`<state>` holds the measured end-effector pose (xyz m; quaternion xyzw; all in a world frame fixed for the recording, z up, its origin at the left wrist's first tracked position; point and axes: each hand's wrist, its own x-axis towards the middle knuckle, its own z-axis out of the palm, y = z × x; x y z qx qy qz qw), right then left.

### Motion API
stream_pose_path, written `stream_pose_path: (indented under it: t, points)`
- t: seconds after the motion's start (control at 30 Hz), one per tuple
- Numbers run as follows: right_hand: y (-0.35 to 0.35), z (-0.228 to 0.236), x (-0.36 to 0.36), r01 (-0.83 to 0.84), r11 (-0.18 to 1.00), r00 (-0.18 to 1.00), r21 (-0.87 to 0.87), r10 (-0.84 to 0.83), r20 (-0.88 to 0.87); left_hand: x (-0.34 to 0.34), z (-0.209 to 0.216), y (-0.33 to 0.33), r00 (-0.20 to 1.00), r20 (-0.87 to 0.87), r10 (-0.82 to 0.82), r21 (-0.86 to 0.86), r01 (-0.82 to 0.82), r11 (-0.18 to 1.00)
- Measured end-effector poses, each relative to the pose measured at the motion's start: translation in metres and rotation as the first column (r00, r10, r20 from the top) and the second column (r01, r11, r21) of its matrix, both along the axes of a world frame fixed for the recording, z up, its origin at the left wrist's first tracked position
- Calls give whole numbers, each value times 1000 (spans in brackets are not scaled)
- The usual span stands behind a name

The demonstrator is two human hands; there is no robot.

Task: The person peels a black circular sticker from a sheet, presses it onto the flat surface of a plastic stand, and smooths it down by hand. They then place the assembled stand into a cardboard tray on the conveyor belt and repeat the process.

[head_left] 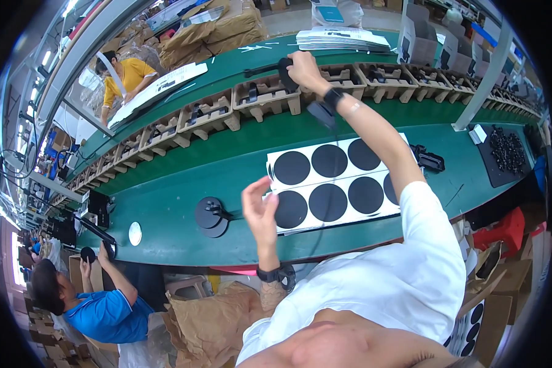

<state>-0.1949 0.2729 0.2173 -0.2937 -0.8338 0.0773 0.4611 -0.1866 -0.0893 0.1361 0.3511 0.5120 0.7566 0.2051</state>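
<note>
Two hands up over the green counter [184,184]. Right hand [302,66] reaches far out, fingers [293,60] curled round a black round part with an arm [276,69], holding it right at a brown pulp tray [265,98] on the far belt; more trays like it run left and right of those fingers. Left hand [260,211] raised nearer the body, fingers [251,193] loosely spread and half curled, nothing clearly gripped; cannot tell if they touch the sheet edge. Just right of the left fingers: white sheet with black round pads [331,181], flat on the counter. Just left of them: black disc-base part [211,216] lying on the counter. Black wristbands on both wrists. Another person in a blue shirt [101,313] sits lower left, well apart.
</note>
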Motion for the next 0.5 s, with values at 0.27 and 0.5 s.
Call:
stream_pose_path:
  t: [0.27, 0.5]
  points:
    - [46, -72, -44, 154, 988, 938, -16, -141, 318, -81, -14, -103, 527, -571, 629, -36, -782, 623]
    - [12, -113, -17, 77, 993, 870, 95, -113, 480, -156, -60, -95, 655, -715, -245, -650, -493, 578]
